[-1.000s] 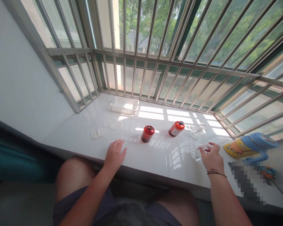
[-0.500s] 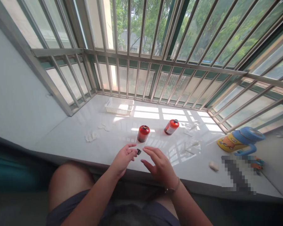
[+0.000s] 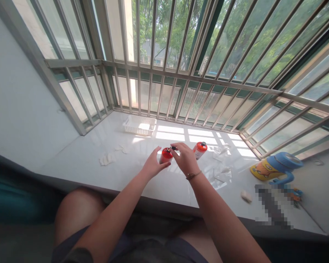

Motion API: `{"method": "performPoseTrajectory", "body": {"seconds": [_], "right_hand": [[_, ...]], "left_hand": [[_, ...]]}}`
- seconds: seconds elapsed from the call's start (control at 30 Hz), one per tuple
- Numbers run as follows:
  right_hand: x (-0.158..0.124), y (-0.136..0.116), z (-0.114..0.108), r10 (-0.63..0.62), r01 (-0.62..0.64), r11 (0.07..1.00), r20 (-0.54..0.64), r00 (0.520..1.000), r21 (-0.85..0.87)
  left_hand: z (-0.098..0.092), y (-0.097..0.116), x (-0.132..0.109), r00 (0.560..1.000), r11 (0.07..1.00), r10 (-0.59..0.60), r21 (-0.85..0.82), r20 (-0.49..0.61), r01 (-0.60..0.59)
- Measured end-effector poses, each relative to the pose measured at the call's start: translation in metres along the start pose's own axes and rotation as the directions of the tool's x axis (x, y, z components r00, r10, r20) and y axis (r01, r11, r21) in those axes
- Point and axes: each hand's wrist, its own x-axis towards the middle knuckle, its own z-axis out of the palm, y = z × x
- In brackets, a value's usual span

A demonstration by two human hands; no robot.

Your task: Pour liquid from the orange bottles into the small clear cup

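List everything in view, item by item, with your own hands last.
Red bottles: two, red with black tops, on the windowsill, one partly behind the hands.
Small black piece: one, black, at the right hand's fingertips, above the nearer bottle.
Windowsill: one, white, running under everything.
Basket: one, white, at the back of the sill.
Cloth scraps: several, cream, left on the sill.
Plastic scraps: two clumps, clear, right of the bottles.
White lump: one, near the sill's front edge.
Cup: one, yellow and blue, far right.
Window bars: many, metal, behind the sill.
Hands: two; left against the nearer bottle, right above it.
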Motion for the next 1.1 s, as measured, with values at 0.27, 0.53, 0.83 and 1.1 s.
{"method": "performPoseTrajectory", "body": {"seconds": [0.27,0.53,0.83,1.1], "right_hand": [[-0.006,0.023,0.034,0.032,-0.03,0.999,0.049,0.998,-0.04],[-0.056,-0.002,0.014,0.297,-0.3,0.954,-0.228,0.927,0.021],[-0.068,0.004,0.011,0.475,-0.431,0.863,-0.132,0.87,0.264],[-0.072,0.012,0.013,0.461,-0.41,0.83,-0.05,0.886,0.379]], "left_hand": [[0.047,0.018,0.034,0.997,0.997,0.067,0.051,-0.025,-0.065],[0.056,0.003,0.009,0.997,0.997,0.072,-0.013,-0.001,-0.072],[0.057,0.006,0.003,0.997,0.997,0.082,0.014,0.001,-0.082],[0.057,0.006,0.003,0.995,0.995,0.096,0.023,-0.003,-0.096]]}}
